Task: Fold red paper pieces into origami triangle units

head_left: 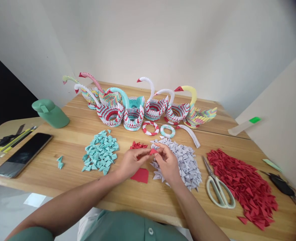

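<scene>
A small folded red paper piece point(153, 151) is pinched between the fingertips of my left hand point(134, 161) and my right hand point(168, 163). Both hands are closed on it, just above the table. Under my left wrist lies a flat red paper sheet point(140, 175), partly covered. Behind my fingers sits a small heap of folded red pieces point(137, 145). My right hand hangs over the edge of a pile of pale lilac paper triangles point(188, 164), hiding part of it. Left of my left hand spreads a pile of teal paper triangles point(101, 150).
Several paper swans point(111, 115) stand along the back. Before them lie a red-white ring point(150, 128), a teal-white ring point(167, 131) and a curved neck point(189, 134). Scissors point(219, 190) and a large red pile point(243, 187) are right; a phone point(23, 155) and green bottle point(51, 113) left.
</scene>
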`<state>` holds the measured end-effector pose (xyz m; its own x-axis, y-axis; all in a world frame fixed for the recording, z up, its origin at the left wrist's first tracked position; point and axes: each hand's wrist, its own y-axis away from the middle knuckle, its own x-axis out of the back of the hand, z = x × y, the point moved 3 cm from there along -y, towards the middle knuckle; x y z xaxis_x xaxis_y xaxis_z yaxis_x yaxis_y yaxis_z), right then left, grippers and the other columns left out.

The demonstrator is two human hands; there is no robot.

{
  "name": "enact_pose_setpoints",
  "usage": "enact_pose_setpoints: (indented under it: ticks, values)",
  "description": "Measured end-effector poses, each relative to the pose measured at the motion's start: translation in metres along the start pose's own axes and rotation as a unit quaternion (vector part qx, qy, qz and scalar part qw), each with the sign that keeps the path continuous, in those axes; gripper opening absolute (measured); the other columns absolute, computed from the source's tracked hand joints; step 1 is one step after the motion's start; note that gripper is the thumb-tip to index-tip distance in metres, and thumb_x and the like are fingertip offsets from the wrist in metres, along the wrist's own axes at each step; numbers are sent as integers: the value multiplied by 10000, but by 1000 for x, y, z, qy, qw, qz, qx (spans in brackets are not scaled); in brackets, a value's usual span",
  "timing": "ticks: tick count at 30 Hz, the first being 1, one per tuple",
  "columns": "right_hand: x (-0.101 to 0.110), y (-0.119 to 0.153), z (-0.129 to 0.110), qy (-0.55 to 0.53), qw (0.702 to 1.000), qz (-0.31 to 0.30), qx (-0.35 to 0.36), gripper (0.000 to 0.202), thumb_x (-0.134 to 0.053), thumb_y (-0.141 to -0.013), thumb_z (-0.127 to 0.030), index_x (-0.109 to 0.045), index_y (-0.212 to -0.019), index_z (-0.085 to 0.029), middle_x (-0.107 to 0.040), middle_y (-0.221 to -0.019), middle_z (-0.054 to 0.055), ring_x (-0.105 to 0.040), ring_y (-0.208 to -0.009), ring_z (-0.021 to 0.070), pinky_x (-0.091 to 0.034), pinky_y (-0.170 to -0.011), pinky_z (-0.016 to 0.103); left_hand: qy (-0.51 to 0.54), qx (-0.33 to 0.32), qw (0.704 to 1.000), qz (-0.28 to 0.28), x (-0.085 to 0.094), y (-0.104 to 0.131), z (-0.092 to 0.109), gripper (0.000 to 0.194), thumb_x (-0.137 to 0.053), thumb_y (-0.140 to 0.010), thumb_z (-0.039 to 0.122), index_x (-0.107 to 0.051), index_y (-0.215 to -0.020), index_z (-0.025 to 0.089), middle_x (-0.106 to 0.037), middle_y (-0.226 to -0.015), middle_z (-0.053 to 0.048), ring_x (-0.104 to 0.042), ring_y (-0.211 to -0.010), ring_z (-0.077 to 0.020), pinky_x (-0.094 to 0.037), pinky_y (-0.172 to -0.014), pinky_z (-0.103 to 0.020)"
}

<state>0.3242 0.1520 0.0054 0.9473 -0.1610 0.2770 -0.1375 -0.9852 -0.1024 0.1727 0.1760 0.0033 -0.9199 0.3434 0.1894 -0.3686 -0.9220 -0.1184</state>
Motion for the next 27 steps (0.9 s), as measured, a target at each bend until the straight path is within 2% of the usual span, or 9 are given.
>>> enact_pose_setpoints:
  ticks: [5, 11, 20, 23, 27]
  values:
    - [-4, 2, 3, 22, 1000, -7, 1, 349, -541, -805, -238, -638, -1139, -225, -634, -846, 23, -588, -732, 178, -476, -676, 291, -51, -22, 998, 0, 1, 2, 2, 196, -602, -824, 161, -726, -976, 170, -750, -984, -43, -689, -845, -194, -528, -762, -271]
    - [-7, 5, 5, 12, 999, -33, 28, 286, -541, -856, -286, -659, -1111, -240, -667, -936, 42, -618, -833, 204, -491, -777, 333, -58, -37, 998, 16, 2, 1, 0, 187, -587, -843, 183, -737, -954, 166, -757, -935, -50, -683, -790, -186, -516, -714, -256]
    - [-12, 7, 5, 3, 1000, -17, 26, 273, -593, -807, -270, -636, -1072, -217, -645, -817, 15, -603, -738, 178, -494, -686, 291, -75, -60, 995, 15, 3, 1, 5, 184, -555, -862, 223, -726, -880, 157, -747, -859, -44, -649, -731, -165, -486, -680, -235]
    - [-13, 7, 3, 9, 999, -17, 27, 267, -607, -805, -280, -628, -1064, -216, -627, -789, 9, -587, -717, 173, -485, -676, 289, -67, -45, 997, 12, 2, 0, 3, 203, -530, -869, 237, -711, -845, 148, -725, -799, -36, -621, -714, -155, -465, -666, -228]
    - [-12, 6, 1, -8, 999, -28, 21, 288, -664, -779, -295, -622, -1055, -225, -597, -742, -11, -568, -684, 165, -475, -655, 275, -21, 9, 1000, 22, 4, -3, -2, 199, -519, -837, 230, -656, -733, 130, -637, -649, -3, -549, -605, -120, -421, -584, -205]
